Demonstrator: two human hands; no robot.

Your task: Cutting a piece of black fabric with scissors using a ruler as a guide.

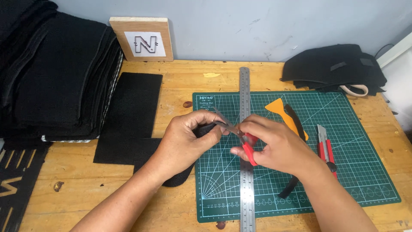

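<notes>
Two hands meet over the cutting mat (343, 172): left hand (189, 139) pinches black fabric (205, 129), right hand (274, 146) grips red-handled scissors (240, 139); keeping the fabric taut should give clean snips.

scissor handles (249, 150) hidden, ruler (246, 202) end cropped

My left hand (184, 137) pinches a small black fabric piece (205, 129) over the green cutting mat (343, 172). My right hand (279, 148) has its grip closed on red-handled scissors (246, 146), blades pointing toward ten o'clock at the fabric. A steel ruler (245, 94) runs from twelve to six beneath them. At three o'clock lies a red utility knife (325, 148); at nine o'clock, stacked black felt (56, 77) on the wooden tabletop (180, 77).
</notes>
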